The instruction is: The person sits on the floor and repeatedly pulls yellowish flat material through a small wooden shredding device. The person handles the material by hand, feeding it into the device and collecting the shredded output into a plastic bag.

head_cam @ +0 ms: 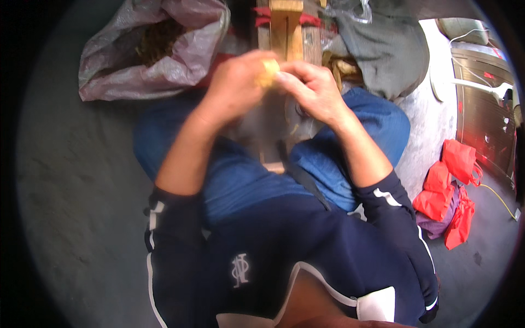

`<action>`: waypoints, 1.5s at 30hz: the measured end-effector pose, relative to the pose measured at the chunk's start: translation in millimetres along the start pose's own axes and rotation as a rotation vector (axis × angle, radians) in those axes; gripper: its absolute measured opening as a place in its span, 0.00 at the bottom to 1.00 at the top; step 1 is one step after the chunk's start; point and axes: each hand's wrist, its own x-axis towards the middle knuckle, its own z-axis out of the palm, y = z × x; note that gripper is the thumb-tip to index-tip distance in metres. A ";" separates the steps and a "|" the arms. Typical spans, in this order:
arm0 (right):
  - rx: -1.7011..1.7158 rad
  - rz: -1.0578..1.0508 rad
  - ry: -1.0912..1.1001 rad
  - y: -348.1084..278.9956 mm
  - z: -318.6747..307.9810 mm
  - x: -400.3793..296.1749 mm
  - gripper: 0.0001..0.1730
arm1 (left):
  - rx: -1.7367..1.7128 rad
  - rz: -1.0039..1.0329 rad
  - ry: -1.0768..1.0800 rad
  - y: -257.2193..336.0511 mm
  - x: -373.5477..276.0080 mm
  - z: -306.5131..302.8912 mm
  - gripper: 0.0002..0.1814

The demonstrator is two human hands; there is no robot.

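Note:
My left hand and my right hand meet over my lap, fingers bent inward. A small yellow piece is pinched where the fingertips come together; blur hides what it is made of. My right thumb lies against its right side. Just beyond the hands stands a wooden bench bearing an upright, lighter wooden block with a narrow slit down it. Red cloth strips are tied around the block and bench. A dark strap runs down between my legs.
An open pinkish woven sack holds brown dried matter at upper left. Grey cloth hangs by my right knee, beside yellowish-brown scraps. Red bags lie on the floor at right, near a yellow cord.

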 end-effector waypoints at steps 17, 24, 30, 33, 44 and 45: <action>0.618 0.435 -0.289 -1.8 -24.3 1.2 0.25 | -0.662 -0.104 0.273 13.8 -0.3 -27.5 0.08; 0.507 0.461 -0.241 2.4 -9.2 0.8 0.21 | -0.971 -0.479 0.014 19.9 0.4 -3.7 0.13; 0.420 0.473 -0.072 -1.0 -24.9 1.1 0.17 | -1.110 -0.496 0.192 9.2 -3.4 -1.8 0.05; 0.328 0.337 0.070 9.6 -27.5 6.6 0.15 | -0.879 -0.465 0.287 7.3 7.1 7.4 0.04; -0.466 0.139 0.340 34.0 -24.0 29.7 0.09 | -0.348 -0.485 0.364 -34.6 25.9 31.3 0.12; -0.362 0.163 0.355 33.8 -24.1 27.2 0.09 | -0.370 -0.482 0.374 -30.4 24.9 28.9 0.12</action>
